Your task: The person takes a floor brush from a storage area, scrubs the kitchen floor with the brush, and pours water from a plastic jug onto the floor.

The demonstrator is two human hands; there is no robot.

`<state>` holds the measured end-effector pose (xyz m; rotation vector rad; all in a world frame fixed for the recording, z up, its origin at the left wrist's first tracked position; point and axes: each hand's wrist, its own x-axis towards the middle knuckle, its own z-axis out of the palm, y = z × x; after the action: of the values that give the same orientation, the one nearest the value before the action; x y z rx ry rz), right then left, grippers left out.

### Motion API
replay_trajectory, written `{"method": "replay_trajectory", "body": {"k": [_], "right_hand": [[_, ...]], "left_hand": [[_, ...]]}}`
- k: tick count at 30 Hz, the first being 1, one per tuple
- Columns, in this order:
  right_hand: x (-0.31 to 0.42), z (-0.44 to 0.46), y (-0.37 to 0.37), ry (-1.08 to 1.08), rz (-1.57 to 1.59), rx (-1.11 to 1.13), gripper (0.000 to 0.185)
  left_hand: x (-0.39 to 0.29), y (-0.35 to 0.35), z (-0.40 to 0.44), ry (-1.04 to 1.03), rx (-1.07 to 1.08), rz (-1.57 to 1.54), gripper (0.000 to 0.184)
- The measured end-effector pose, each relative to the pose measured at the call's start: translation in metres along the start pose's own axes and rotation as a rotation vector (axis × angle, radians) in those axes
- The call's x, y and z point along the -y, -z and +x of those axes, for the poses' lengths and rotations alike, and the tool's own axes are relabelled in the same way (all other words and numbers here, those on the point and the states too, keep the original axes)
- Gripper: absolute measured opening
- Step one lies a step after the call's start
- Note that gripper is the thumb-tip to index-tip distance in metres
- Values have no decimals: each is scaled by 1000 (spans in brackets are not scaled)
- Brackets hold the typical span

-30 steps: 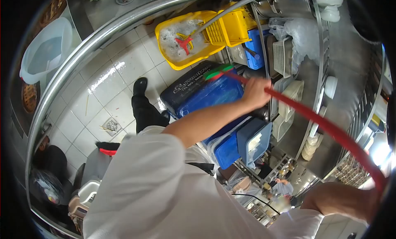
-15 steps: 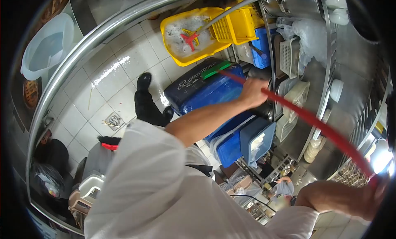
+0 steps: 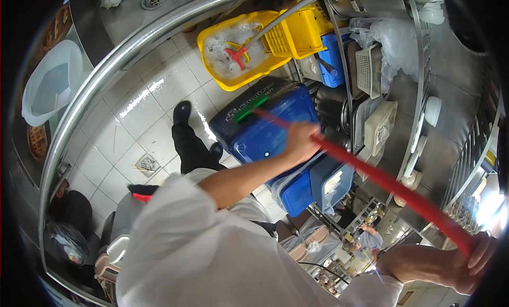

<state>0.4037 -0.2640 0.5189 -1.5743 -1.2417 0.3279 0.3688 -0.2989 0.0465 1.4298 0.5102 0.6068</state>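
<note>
My left hand [image 3: 304, 142] is wrapped round the red handle of a long-handled brush [image 3: 392, 185], around its lower part. Higher up, near the handle's end at the right edge of the view, my right hand [image 3: 473, 264] is closed on the same handle. The brush's narrow green head [image 3: 251, 109] lies over the dark, lettered part of a large blue bin [image 3: 275, 129]. Motion blurs the head, so its bristles cannot be made out. Wet patches shine on the bin.
A yellow mop bucket [image 3: 233, 85] with suds and a mop [image 3: 237, 56] stands beyond the bin. Metal shelving [image 3: 419, 84] with trays runs along the right. A curved metal rail [image 3: 79, 103] crosses the left. Wet floor tiles [image 3: 159, 97] have a drain [image 3: 147, 165]. Another person [image 3: 368, 238] is far off.
The green brush head has moved left and down across the bin. My left hand has shifted the same way, with the handle still in both hands. The view has shifted slightly.
</note>
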Motion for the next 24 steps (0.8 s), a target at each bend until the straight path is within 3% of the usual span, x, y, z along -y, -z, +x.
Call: {"method": "replay_trajectory", "body": {"k": [1,3,5,6,9,11,12,14,15,19,22,23,24], "right_hand": [[4,3,6,-11,102,135,27],[-28,-17,-1,-125,219,-77,23],[-72,-30,-22,-176,221,-176,24],[-89,-38,-48,-125,131,-368,25],[-134,-43,-106,-25,-131,-211,29],[-123,-37,-97,69,-202,-152,30],[-115,-30,-81,41,-343,-240,28],[-99,-18,-49,-52,-617,-406,25],[-100,-8,-36,-175,130,-186,24],[-152,-29,-78,-189,188,-287,22],[-204,-55,-152,-120,-53,-244,21],[-207,-62,-161,-100,-193,-226,21],[-201,-63,-138,-117,-119,-239,23]], "left_hand": [[-1,27,-28,28,70,83,24],[-3,67,-49,163,26,-51,31],[58,43,-38,11,-75,103,30],[95,25,-13,46,21,86,25],[146,-34,79,83,165,4,21],[127,-59,84,-38,32,-174,22],[108,-48,73,-52,-82,-121,20],[93,6,26,145,61,22,21],[86,37,-13,156,65,94,21],[147,50,-29,134,-53,244,22],[219,-2,49,116,24,-22,21],[226,-21,58,108,51,-127,21],[213,-20,57,109,49,-136,21]]}}
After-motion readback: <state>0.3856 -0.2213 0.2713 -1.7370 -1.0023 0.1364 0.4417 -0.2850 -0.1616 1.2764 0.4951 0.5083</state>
